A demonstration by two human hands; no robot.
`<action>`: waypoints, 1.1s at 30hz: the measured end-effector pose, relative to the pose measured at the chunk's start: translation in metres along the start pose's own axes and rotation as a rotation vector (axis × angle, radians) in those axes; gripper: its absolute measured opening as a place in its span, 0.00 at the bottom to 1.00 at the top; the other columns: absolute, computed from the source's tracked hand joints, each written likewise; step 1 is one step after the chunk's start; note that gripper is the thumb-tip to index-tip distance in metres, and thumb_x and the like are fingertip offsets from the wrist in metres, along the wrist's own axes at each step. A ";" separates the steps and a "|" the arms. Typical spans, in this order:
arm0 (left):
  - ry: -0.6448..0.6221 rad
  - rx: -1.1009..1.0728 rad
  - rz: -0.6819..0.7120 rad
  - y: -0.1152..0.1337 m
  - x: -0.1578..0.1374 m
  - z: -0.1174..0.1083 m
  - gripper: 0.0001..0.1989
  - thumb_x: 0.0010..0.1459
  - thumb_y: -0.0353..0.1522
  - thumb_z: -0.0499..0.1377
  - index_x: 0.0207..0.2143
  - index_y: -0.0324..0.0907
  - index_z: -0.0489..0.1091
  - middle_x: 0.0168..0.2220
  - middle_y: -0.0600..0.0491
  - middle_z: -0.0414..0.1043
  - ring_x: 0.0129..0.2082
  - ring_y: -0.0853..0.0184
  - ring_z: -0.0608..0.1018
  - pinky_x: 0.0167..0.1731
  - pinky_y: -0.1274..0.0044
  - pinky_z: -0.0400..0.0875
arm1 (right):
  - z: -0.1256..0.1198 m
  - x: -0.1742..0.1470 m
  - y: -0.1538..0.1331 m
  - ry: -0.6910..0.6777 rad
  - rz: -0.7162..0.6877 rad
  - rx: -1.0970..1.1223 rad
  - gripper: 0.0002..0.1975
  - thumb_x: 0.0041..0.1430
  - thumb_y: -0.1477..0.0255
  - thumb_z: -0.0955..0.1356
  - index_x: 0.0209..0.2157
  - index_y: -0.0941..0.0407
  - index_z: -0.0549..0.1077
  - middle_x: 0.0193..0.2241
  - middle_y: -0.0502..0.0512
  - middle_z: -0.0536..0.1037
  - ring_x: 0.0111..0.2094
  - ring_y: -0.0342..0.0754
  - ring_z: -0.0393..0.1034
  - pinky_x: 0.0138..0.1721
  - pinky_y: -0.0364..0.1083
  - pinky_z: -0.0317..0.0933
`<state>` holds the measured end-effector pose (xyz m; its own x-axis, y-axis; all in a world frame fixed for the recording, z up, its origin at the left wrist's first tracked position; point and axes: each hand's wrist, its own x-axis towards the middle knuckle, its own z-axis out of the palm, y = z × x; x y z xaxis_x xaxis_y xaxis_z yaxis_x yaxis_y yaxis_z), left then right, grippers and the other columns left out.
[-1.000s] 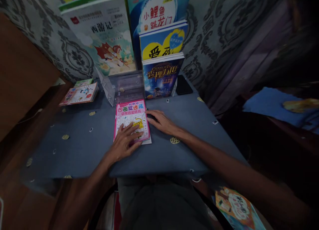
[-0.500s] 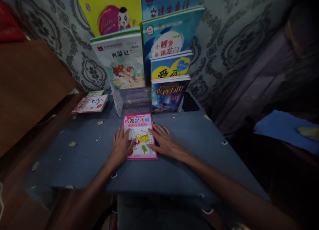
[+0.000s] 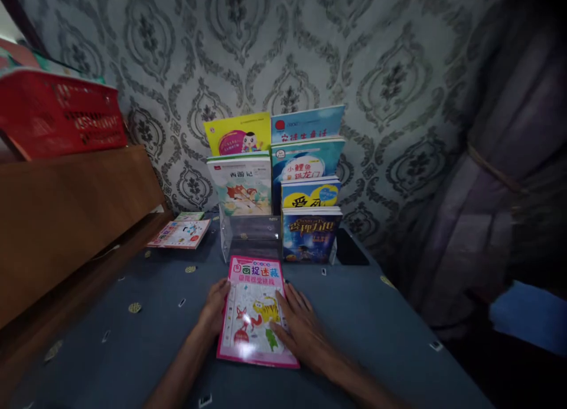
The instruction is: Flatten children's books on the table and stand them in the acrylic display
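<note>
A pink picture book with a red fox and a yellow striped cat on its cover faces up in front of me, at the front of the book rack. My left hand holds its left edge, with part of the fingers hidden by the book. On the right side my right hand has its fingers apart, the thumb and index finger resting on the cover. The other fingers reach past the right edge.
A clear rack holds several books, a dark blue one at front right. Thin books lie at left. A black flat object lies behind at right. A red basket stands on a wooden ledge.
The view has tipped up, showing more wall and the red basket. My left hand has moved off the cover to the book's left edge. The right hand stays on the right side.
</note>
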<state>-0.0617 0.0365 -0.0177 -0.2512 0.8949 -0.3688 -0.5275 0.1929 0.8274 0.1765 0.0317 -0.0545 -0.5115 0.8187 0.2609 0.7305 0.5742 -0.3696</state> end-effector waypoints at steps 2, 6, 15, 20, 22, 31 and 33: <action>0.012 -0.043 0.005 0.002 -0.005 0.003 0.16 0.45 0.30 0.71 0.35 0.40 0.69 0.27 0.51 0.78 0.34 0.56 0.84 0.35 0.67 0.79 | 0.002 -0.001 0.002 -0.011 0.004 0.031 0.35 0.65 0.56 0.63 0.68 0.60 0.61 0.68 0.69 0.58 0.70 0.66 0.49 0.67 0.67 0.50; -0.036 -0.084 0.026 0.006 -0.017 0.011 0.15 0.42 0.33 0.72 0.31 0.39 0.71 0.26 0.51 0.79 0.34 0.54 0.84 0.35 0.68 0.79 | 0.011 -0.001 0.007 0.041 0.045 0.200 0.35 0.67 0.56 0.59 0.70 0.59 0.57 0.69 0.66 0.58 0.69 0.62 0.51 0.68 0.64 0.50; -0.130 -0.072 0.367 0.032 -0.037 0.038 0.22 0.39 0.46 0.73 0.32 0.40 0.75 0.31 0.52 0.81 0.37 0.57 0.83 0.38 0.71 0.78 | -0.019 0.036 -0.027 0.221 0.184 1.263 0.32 0.57 0.50 0.67 0.59 0.52 0.68 0.54 0.62 0.77 0.54 0.63 0.73 0.55 0.62 0.67; -0.068 0.059 0.483 0.038 -0.034 0.030 0.31 0.44 0.57 0.67 0.33 0.38 0.78 0.33 0.47 0.82 0.39 0.55 0.83 0.40 0.69 0.78 | -0.049 0.042 -0.054 0.358 0.175 1.361 0.20 0.54 0.55 0.71 0.45 0.51 0.73 0.43 0.58 0.81 0.46 0.59 0.76 0.47 0.57 0.71; -0.092 0.114 0.482 0.036 -0.033 0.024 0.35 0.44 0.60 0.65 0.34 0.36 0.78 0.33 0.45 0.82 0.40 0.52 0.83 0.42 0.66 0.78 | -0.051 0.040 -0.058 0.400 0.172 1.328 0.18 0.53 0.57 0.71 0.41 0.52 0.73 0.39 0.56 0.81 0.44 0.58 0.76 0.45 0.55 0.72; -0.267 0.388 0.485 0.050 -0.054 0.008 0.36 0.47 0.61 0.63 0.39 0.37 0.79 0.42 0.42 0.82 0.44 0.50 0.82 0.48 0.65 0.76 | -0.058 0.030 -0.067 0.402 0.136 1.318 0.13 0.54 0.60 0.71 0.39 0.52 0.73 0.36 0.52 0.80 0.39 0.53 0.75 0.42 0.50 0.71; -0.365 0.511 0.464 0.063 -0.062 0.001 0.33 0.47 0.57 0.66 0.41 0.38 0.79 0.44 0.43 0.82 0.44 0.52 0.81 0.49 0.65 0.75 | -0.056 0.029 -0.065 0.385 0.128 1.313 0.14 0.53 0.60 0.71 0.39 0.52 0.73 0.36 0.52 0.80 0.39 0.53 0.75 0.43 0.50 0.71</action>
<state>-0.0787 -0.0067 0.0574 -0.0253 0.9880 0.1521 0.0274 -0.1514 0.9881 0.1392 0.0180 0.0275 -0.1593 0.9371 0.3107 -0.3079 0.2519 -0.9175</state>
